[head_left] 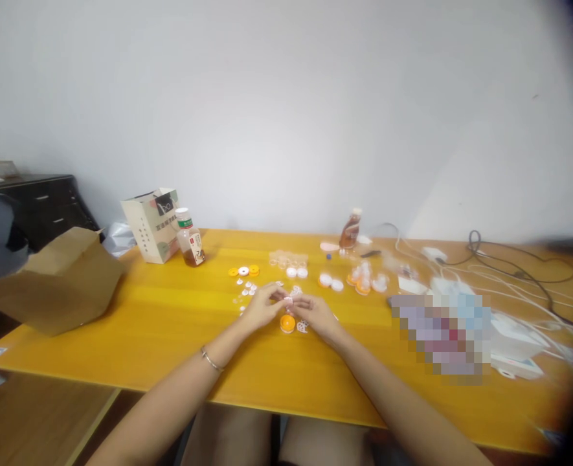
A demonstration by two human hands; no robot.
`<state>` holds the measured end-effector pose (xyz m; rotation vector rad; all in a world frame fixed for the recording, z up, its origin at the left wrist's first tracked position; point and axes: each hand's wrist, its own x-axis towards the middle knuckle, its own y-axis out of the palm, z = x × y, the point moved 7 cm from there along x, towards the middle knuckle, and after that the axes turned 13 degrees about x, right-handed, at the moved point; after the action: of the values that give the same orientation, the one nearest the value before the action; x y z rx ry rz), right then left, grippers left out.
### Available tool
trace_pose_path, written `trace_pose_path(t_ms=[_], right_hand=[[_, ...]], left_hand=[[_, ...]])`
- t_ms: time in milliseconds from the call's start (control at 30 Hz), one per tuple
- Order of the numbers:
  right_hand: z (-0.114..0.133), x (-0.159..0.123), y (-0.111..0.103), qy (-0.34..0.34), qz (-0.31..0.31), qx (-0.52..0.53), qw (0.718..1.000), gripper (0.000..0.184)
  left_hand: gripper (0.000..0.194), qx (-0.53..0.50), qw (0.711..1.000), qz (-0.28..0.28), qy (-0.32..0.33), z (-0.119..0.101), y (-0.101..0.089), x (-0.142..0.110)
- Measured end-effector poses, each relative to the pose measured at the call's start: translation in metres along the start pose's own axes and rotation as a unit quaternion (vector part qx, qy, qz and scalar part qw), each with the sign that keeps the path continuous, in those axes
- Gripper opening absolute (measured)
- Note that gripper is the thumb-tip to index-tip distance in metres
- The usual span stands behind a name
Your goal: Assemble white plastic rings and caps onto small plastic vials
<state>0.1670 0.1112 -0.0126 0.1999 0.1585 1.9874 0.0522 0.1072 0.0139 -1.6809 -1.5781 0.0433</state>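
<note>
My left hand (268, 305) and my right hand (315, 313) meet over the table, fingertips pinched on a small white piece (289, 300). Its exact kind is too small to make out, and fingers partly cover it. Just below them sits a round orange cup-like part (287, 323) with a white rim. Beside that, near my right hand, lies a white openwork plastic piece (302, 327). Several small white cone-shaped parts (248, 289) are scattered to the left of my left hand.
Behind my hands are orange and white discs (243, 271), white round parts (296, 273) and a cluster of orange-and-white pieces (362, 279). Bottles (192, 244) (351, 230), a paper bag (151, 226) and a cardboard box (57, 278) stand farther out. Cables (504, 275) and a pixelated patch lie right.
</note>
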Motion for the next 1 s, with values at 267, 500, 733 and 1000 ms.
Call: trace_pose_path(t_ms=[267, 500, 733, 1000], right_hand=[[0.003, 0.000, -0.002, -0.010, -0.011, -0.016, 1.000, 0.025], [0.002, 0.002, -0.001, -0.013, -0.005, -0.020, 1.000, 0.026], [0.017, -0.003, -0.002, -0.049, -0.007, -0.101, 0.994, 0.032], [0.024, -0.014, 0.011, -0.158, 0.096, -0.404, 0.896, 0.035]], left_hand=[[0.009, 0.001, 1.000, 0.000, -0.002, 0.000, 0.000, 0.000], [0.008, 0.011, 1.000, -0.016, 0.006, 0.000, 0.000, -0.001], [0.009, 0.007, 0.999, -0.030, -0.008, 0.006, -0.005, -0.001], [0.010, -0.020, 1.000, 0.004, -0.023, 0.006, -0.004, -0.002]])
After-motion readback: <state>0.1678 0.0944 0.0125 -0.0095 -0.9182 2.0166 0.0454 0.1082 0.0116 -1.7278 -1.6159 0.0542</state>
